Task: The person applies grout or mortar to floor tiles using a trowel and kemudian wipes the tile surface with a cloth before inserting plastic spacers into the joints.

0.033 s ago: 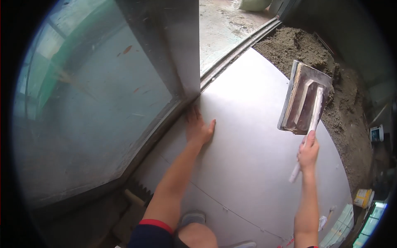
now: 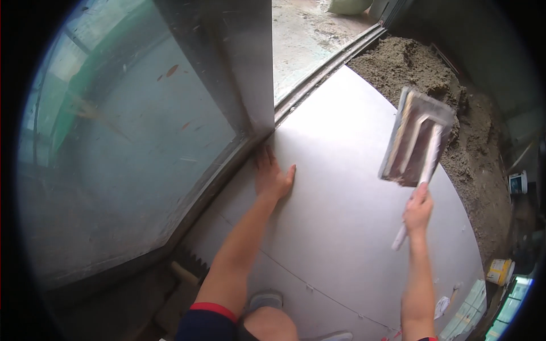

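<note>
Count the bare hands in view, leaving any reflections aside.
2: the left hand is spread on the pale slab, near the glass panel's frame; the right hand grips the handle of the trowel. Neither is fully hidden.

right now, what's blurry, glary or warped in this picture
Head view: the trowel and right hand look smeared, probably by motion, while the left hand is sharper; head view: glare whitens the upper part of the pale tile; head view: the glass panel at left looks hazy; head view: fisheye distortion bows the tile's right edge, and the picture's corners go black.
</note>
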`<state>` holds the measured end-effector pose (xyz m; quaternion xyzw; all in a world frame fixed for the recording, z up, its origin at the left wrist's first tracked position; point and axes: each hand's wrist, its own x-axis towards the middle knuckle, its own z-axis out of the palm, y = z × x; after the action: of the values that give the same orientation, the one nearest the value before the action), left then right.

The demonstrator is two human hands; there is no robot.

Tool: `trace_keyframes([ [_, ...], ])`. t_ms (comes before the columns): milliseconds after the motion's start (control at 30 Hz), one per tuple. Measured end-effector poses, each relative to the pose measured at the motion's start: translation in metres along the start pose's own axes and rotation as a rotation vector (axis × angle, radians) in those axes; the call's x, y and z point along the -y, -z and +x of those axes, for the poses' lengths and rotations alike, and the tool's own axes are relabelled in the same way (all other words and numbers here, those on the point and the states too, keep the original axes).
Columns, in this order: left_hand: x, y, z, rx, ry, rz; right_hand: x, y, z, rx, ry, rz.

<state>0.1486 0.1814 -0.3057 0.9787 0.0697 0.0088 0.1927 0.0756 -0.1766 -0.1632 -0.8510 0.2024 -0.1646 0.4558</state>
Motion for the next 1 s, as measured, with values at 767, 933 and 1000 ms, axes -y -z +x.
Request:
trace_keyframes([
  [767,-0.019,0.016,0.007,0.064,-0.038,0.094,0.016,-0.065,0.123,0.565,-0.71,0.085],
  [933,-0.012,0.019,0.007,0.05,-0.033,0.107,0.071,-0.063,0.137,0.286,-0.312,0.164],
  [1000,-0.017,0.021,0.008,0.055,-0.037,0.082,0.043,-0.077,0.139,0.149,-0.15,0.137],
])
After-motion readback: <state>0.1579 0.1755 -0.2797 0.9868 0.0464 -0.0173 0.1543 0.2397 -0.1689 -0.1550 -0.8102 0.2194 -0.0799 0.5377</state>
